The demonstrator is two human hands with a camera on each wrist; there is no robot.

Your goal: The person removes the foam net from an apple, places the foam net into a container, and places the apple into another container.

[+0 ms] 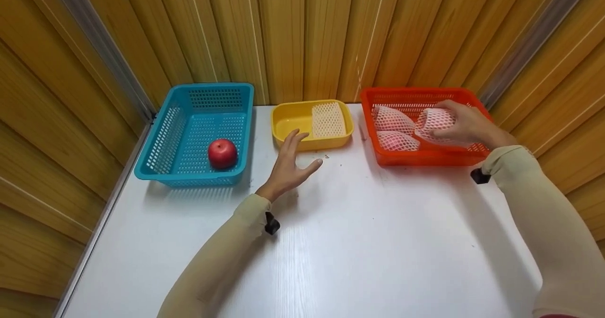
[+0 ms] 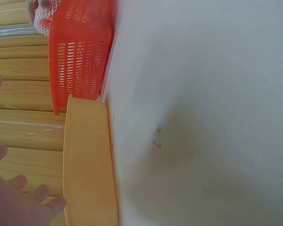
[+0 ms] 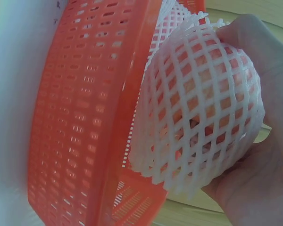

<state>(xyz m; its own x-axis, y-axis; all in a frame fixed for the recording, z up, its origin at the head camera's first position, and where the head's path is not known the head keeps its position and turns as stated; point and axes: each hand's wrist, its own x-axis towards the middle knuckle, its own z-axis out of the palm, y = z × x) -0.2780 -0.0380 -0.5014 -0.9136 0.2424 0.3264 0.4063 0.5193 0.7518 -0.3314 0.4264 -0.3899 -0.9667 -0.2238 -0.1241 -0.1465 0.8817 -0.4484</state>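
At the orange-red basket (image 1: pixel 425 159), my right hand (image 1: pixel 465 124) grips an apple in a white foam net (image 3: pixel 203 108), thumb on one side and fingers on the other. Reddish skin shows through the mesh. Other netted apples (image 1: pixel 397 141) lie in the basket beside it. My left hand (image 1: pixel 288 167) hovers in front of the yellow tub (image 1: pixel 312 144), fingers spread and holding nothing. A flat empty foam net (image 1: pixel 328 119) lies inside the tub, toward its right end.
A blue basket (image 1: pixel 194 177) stands at the left with one bare red apple (image 1: pixel 222 153) in it. The three containers line up on the white table (image 1: pixel 331 242) before a wood-patterned wall (image 1: pixel 326 39). Side walls close in both ends.
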